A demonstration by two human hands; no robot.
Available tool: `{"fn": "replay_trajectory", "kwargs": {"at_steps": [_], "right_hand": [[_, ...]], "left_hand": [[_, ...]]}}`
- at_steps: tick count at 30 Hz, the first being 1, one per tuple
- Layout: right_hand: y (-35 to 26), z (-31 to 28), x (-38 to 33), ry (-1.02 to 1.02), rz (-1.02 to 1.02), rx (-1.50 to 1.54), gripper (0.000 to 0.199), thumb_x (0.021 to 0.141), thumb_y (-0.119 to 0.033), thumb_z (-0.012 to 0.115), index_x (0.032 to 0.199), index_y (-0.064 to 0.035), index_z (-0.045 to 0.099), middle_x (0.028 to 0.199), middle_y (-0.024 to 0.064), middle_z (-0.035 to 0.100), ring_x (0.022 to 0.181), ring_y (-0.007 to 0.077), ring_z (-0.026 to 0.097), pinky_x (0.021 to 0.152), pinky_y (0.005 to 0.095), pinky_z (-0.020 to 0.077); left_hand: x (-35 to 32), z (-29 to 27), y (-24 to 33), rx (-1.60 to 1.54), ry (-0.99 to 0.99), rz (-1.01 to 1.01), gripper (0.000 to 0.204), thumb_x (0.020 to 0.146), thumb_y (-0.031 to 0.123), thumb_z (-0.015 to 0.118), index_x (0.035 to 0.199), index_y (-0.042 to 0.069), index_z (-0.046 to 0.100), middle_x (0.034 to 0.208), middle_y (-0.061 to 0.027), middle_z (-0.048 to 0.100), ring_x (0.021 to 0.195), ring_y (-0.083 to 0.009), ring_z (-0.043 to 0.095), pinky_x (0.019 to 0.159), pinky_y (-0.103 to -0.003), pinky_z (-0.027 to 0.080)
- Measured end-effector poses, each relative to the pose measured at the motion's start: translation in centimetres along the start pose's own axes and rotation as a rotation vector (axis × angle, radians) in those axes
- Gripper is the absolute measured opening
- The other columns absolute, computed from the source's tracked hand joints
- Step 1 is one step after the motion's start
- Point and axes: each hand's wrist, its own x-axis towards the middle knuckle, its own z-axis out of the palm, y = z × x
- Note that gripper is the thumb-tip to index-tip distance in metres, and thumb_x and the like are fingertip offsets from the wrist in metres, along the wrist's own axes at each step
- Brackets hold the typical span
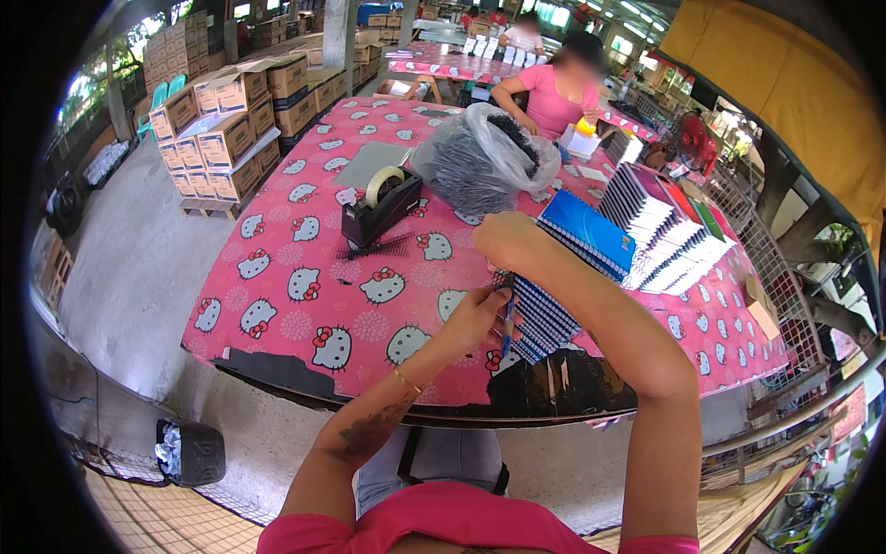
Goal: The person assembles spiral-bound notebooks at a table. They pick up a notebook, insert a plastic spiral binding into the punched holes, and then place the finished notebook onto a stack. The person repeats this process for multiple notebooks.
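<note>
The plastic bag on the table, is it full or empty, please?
Full-looking: thin dark pieces bulge the plastic bag and show through its film.

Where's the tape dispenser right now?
In the head view, the black tape dispenser stands left of centre on the pink patterned table, just left of the clear plastic bag and beyond the left hand.

Grey floor point(129, 240) stretches left of the pink table point(369, 323); beyond the table, a pillar point(339, 42) rises and ceiling lights point(631, 7) glow; right of it, wire mesh point(783, 295) stands below a yellow tarp point(784, 74).
</note>
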Motion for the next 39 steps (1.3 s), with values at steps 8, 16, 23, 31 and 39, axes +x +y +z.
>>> {"fn": "replay_trajectory", "kwargs": {"at_steps": [8, 16, 23, 31, 39], "right_hand": [[-0.1, 0.6, 0.2, 0.021, 0.011, -0.010, 0.019, 0.069, -0.014, 0.074, 0.082, -0.0010, 0.073, 0.086, 0.0189, 0.070, 0.082, 0.0339, 0.070, 0.067, 0.0434, 0.0563], [-0.8, 0.5, 0.6, -0.029, -0.050, -0.104, 0.013, 0.075, -0.013, 0.069, 0.083, -0.0040, 0.073, 0.088, 0.0164, 0.071, 0.082, 0.0318, 0.071, 0.065, 0.0413, 0.0557], [-0.7, 0.4, 0.8, -0.123, -0.007, -0.100, 0.016, 0.075, -0.015, 0.069, 0.085, -0.0044, 0.073, 0.090, 0.0157, 0.072, 0.082, 0.0301, 0.071, 0.065, 0.0403, 0.0555], [-1.5, -0.3, 1.1, -0.245, 0.010, -0.146, 0.027, 0.085, -0.016, 0.060, 0.107, -0.0072, 0.072, 0.110, 0.0121, 0.070, 0.102, 0.0265, 0.068, 0.079, 0.0396, 0.0543], [-1.0, -0.1, 0.4, -0.203, -0.035, -0.074, 0.017, 0.078, -0.011, 0.063, 0.090, -0.0037, 0.073, 0.094, 0.0161, 0.072, 0.089, 0.0302, 0.070, 0.070, 0.0416, 0.0554]], "left_hand": [[1.2, -1.1, -1.5, 0.112, -0.088, 0.101, 0.037, 0.101, 0.035, 0.043, 0.115, 0.001, 0.050, 0.091, -0.0143, 0.065, 0.075, -0.0255, 0.070, 0.056, -0.036, 0.057], [0.1, -0.3, -1.4, -0.026, 0.030, -0.052, 0.038, 0.101, 0.034, 0.044, 0.117, 0.001, 0.050, 0.092, -0.0134, 0.065, 0.074, -0.0249, 0.070, 0.056, -0.037, 0.056], [0.4, -0.4, -1.4, 0.056, -0.021, 0.051, 0.036, 0.101, 0.033, 0.042, 0.114, 0.001, 0.051, 0.085, -0.0101, 0.062, 0.063, -0.0205, 0.065, 0.053, -0.035, 0.055], [-0.5, -0.7, -2.2, 0.025, 0.001, -0.033, 0.036, 0.102, 0.034, 0.040, 0.113, 0.001, 0.051, 0.090, -0.0118, 0.064, 0.074, -0.0229, 0.070, 0.052, -0.032, 0.053], [0.3, -0.7, -2.1, 0.156, -0.026, 0.041, 0.035, 0.102, 0.034, 0.041, 0.111, 0.002, 0.051, 0.087, -0.0105, 0.064, 0.072, -0.0222, 0.069, 0.052, -0.030, 0.052]]}}
